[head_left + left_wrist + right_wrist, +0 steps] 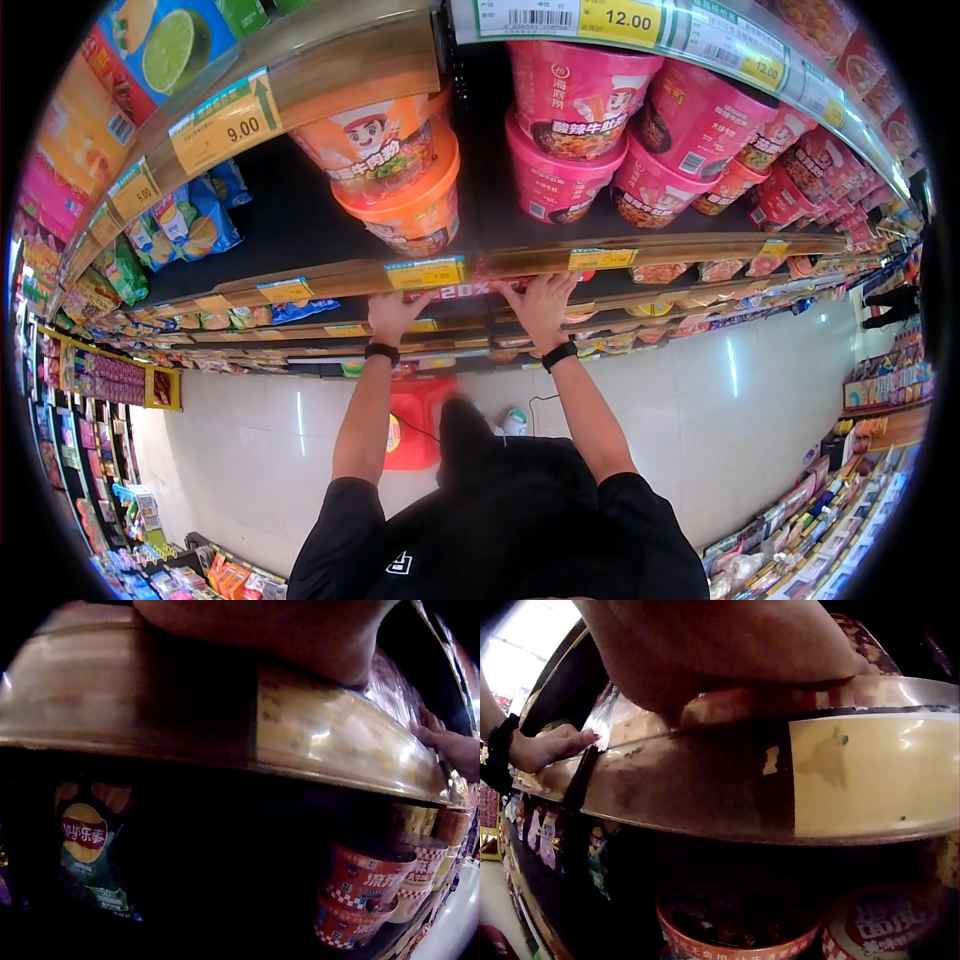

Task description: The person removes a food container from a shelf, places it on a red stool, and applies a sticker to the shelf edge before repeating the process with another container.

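A red pack marked "20%" shows between the two hands, just below the front edge of a shelf. My left hand holds its left end, the thumb pointing inward along the front; the other fingers are mostly hidden under the shelf edge. At the right end, my right hand grips it with the thumb turned toward the left hand. Glossy clear wrap shows near the hands in the left wrist view. From the right wrist, the left hand appears with fingertips at the shiny wrap.
Stacked pink noodle tubs and orange tubs stand on the shelf above. Blue chip bags sit to the left. Below the hands are a green chip bag and red tubs. A red stool-like object stands on the floor.
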Available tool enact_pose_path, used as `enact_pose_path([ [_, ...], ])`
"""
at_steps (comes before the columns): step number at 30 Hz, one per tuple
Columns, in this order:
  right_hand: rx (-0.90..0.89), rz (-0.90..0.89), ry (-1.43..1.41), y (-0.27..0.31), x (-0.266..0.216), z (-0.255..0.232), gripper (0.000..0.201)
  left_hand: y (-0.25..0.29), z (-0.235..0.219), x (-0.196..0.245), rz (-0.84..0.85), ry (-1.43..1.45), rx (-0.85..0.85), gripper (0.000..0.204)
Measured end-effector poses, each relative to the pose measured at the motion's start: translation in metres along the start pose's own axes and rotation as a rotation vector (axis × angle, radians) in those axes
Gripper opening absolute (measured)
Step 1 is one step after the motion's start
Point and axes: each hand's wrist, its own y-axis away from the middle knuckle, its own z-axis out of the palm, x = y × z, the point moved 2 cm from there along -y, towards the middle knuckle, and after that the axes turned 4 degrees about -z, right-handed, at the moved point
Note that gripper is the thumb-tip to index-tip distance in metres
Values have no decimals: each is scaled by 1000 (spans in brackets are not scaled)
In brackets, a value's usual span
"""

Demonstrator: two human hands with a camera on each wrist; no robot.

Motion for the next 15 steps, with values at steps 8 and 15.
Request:
enact_pose_path([
  [8, 68, -13, -7, -2, -5, -12, 109, 0, 1, -1, -1, 21, -6, 60],
  [15, 104, -19, -12, 1, -3, -5, 111, 5, 11, -13, -86, -72, -183, 57],
])
